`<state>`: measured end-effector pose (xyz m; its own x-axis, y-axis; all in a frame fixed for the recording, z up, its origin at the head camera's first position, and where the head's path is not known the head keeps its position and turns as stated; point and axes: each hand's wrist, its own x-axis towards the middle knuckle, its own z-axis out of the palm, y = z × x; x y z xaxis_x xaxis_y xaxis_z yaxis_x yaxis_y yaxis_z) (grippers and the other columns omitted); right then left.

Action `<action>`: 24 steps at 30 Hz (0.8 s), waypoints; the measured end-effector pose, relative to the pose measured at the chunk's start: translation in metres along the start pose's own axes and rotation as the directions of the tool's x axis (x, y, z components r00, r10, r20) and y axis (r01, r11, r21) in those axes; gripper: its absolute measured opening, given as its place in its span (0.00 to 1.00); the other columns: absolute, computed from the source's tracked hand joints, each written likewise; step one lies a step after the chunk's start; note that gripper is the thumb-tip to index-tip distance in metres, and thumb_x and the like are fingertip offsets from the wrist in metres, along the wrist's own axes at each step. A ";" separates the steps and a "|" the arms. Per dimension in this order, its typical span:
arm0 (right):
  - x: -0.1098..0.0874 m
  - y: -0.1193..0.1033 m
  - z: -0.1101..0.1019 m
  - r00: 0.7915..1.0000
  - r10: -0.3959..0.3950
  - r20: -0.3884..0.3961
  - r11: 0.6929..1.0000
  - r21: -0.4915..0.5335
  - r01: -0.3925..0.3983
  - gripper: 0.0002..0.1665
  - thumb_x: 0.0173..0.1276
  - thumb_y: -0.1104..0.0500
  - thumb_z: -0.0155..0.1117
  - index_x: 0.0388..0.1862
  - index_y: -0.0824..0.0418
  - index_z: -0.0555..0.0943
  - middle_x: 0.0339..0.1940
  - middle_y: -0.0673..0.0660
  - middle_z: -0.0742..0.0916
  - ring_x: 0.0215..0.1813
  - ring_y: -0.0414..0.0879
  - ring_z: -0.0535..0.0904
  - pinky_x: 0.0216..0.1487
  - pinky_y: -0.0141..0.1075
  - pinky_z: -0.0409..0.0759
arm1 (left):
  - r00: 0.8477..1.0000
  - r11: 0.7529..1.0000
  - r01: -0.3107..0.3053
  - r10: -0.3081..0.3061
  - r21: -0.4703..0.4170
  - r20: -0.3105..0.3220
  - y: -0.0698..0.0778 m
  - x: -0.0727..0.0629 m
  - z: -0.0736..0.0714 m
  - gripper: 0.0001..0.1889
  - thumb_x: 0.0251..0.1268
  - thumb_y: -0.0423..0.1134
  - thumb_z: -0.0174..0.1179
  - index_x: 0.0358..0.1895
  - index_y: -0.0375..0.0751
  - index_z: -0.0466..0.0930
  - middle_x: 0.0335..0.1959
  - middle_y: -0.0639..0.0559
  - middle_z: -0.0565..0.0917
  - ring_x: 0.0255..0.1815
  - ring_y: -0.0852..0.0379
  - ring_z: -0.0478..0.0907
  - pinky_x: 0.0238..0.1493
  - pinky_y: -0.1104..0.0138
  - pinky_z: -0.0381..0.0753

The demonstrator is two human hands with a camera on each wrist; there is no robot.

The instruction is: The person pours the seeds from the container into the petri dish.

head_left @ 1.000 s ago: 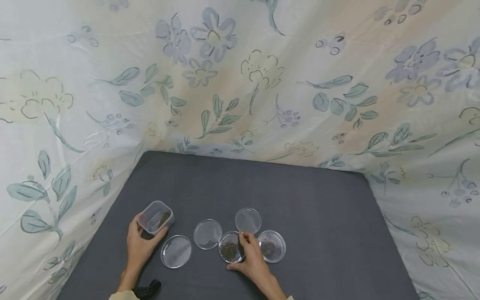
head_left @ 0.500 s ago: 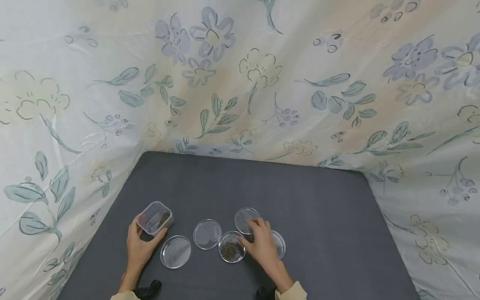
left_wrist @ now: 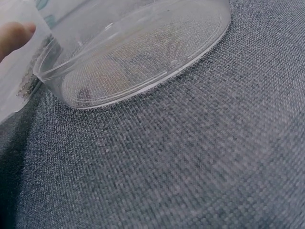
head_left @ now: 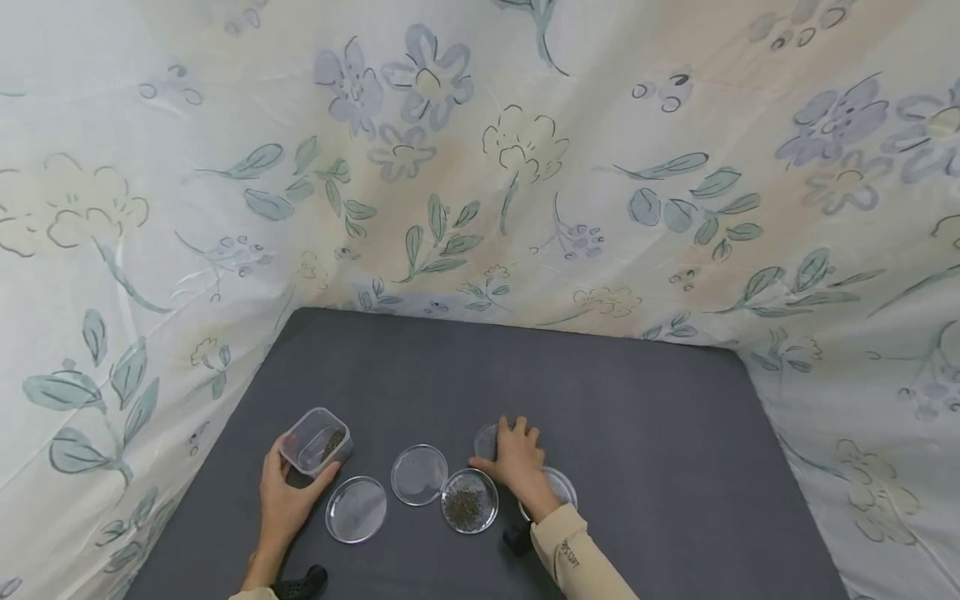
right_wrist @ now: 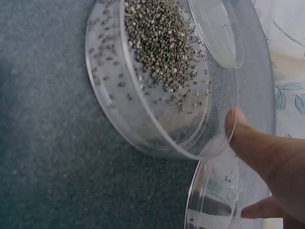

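Because the tub (head_left: 306, 442) at the left holds some grains (head_left: 334, 442), I judge the work only partway along.
The left hand (head_left: 283, 498) grips it between thumb and fingers. Rightward, the near dish (head_left: 356, 510) and middle dish (head_left: 419, 475) show no pile; the seeded dish (head_left: 469, 501), just beside the latter, has one. The right hand (head_left: 517, 460), fingers spread wide, is over the far dish (head_left: 486, 440); whether they touch, I can't tell. Its arm hides much of the right dish (head_left: 563, 485), so what that holds escapes me.

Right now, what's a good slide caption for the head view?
Left hand holding a clear tub, right hand over a transparent dish, dish of grains nearby, on a dark surface.
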<state>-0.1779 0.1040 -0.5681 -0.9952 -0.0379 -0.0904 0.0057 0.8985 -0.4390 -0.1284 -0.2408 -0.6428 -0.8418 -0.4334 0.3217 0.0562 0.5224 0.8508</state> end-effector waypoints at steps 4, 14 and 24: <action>0.003 -0.001 0.003 1.000 -0.015 -0.026 1.000 0.005 0.015 0.55 0.49 0.46 0.86 0.69 0.74 0.73 0.61 0.75 0.75 0.60 0.72 0.72 0.44 0.65 0.84 | 1.000 1.000 0.019 -0.019 -0.001 0.003 0.001 -0.001 0.002 0.53 0.39 0.28 0.82 0.75 0.34 0.63 0.62 0.40 0.72 0.66 0.44 0.72 0.64 0.95 0.59; 0.007 0.009 0.005 0.987 -0.107 -0.119 0.978 0.165 0.126 0.48 0.51 0.52 0.84 0.71 0.62 0.76 0.61 0.75 0.74 0.55 0.68 0.71 0.38 0.62 0.83 | 1.000 1.000 -0.002 0.002 0.002 -0.014 -0.001 -0.001 0.003 0.53 0.38 0.27 0.82 0.75 0.35 0.65 0.63 0.36 0.73 0.66 0.44 0.74 0.63 0.95 0.61; -0.010 0.020 0.004 0.911 -0.271 -0.312 0.850 0.367 0.378 0.44 0.50 0.49 0.84 0.63 0.60 0.74 0.60 0.62 0.77 0.62 0.59 0.78 0.61 0.57 0.83 | 1.000 1.000 -0.016 0.016 -0.006 -0.020 -0.001 -0.002 0.003 0.52 0.38 0.28 0.82 0.74 0.34 0.65 0.62 0.35 0.73 0.62 0.69 0.68 0.62 0.95 0.60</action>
<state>-0.1676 0.1206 -0.5797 -0.9384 -0.1411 0.3153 -0.3356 0.5885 -0.7356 -0.1289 -0.2381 -0.6460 -0.8301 -0.4396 0.3431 0.0728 0.5246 0.8482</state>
